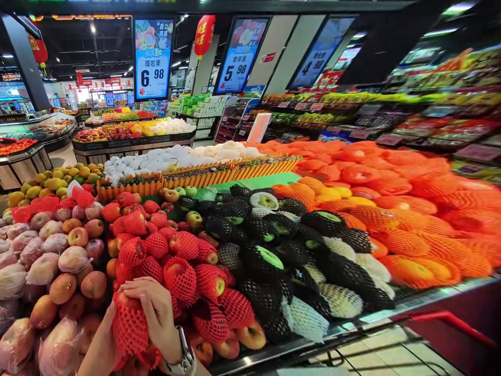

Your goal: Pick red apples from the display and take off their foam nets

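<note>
An apple in a red foam net (130,326) is between my two hands, low and left of centre in the head view. My left hand (100,337) grips its left side, with the thumb up along the net. Over its top and right side bends my right hand (154,305), fingers closed around it; a watch (186,352) is on that wrist. The loose lower end of the net hangs below the fruit. Right behind my hands lie more red-netted apples (180,279), and bare and film-wrapped apples (62,287) are piled to the left.
Black-netted green fruit (270,256) lies right of the apples, then orange-netted fruit (415,235). White-wrapped fruit (156,162) stands behind an orange ribbed divider (219,175). A metal stand edge (430,297) and a red cart handle (450,318) are at the lower right. Price screens (153,60) hang above.
</note>
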`<state>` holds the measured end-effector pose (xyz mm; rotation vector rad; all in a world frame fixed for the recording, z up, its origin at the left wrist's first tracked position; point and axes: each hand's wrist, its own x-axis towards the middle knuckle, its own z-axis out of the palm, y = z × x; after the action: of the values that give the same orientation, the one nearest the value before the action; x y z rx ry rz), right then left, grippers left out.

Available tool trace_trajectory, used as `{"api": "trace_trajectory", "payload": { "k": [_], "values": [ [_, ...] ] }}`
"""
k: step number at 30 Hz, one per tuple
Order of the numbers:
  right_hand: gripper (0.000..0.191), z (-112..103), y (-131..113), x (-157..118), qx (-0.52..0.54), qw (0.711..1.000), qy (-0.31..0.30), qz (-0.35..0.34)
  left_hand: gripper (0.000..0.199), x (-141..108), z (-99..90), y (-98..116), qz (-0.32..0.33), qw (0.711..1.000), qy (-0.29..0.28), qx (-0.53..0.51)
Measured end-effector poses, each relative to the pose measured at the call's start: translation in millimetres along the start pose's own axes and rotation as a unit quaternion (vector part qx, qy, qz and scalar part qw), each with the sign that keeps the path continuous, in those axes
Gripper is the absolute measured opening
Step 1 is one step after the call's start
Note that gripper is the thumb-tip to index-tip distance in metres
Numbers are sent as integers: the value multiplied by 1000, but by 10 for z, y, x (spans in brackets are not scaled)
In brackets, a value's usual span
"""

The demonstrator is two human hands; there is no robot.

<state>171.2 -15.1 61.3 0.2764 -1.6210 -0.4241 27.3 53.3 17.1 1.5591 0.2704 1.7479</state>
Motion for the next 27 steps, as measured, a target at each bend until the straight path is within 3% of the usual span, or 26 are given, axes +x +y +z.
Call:
{"api": "trace_trajectory", "payload": {
  "k": [3, 5, 11, 14, 18, 21, 24, 27],
  "values": [
    [38, -8, 60, -35, 83, 994, 25, 69, 55, -81, 225, 84, -100, 974, 5, -201],
    [42, -15, 103, -58, 148, 982, 31, 117, 60, -141, 365, 135, -126, 952, 21, -278],
    [46, 17, 164, -95, 219, 957, 64, 177, 71, -211, 600, 234, -145, 927, 83, -335],
    [47, 1, 161, -81, 226, 952, 66, 194, 78, -229, 670, 310, -165, 930, 84, -317],
    [51, -142, 100, -48, 164, 963, 24, 213, 69, -245, 626, 315, -164, 951, 21, -262],
    [44, -277, 30, -53, 81, 977, -87, 179, 56, -229, 500, 264, -131, 957, 16, -256],
    [90, -331, 35, -90, -33, 967, -215, 133, 38, -208, 441, 300, -115, 953, 26, -278],
    [88, -296, 119, -137, -64, 974, -181, 116, 35, -215, 510, 439, -144, 950, 34, -274]
  ]
}}
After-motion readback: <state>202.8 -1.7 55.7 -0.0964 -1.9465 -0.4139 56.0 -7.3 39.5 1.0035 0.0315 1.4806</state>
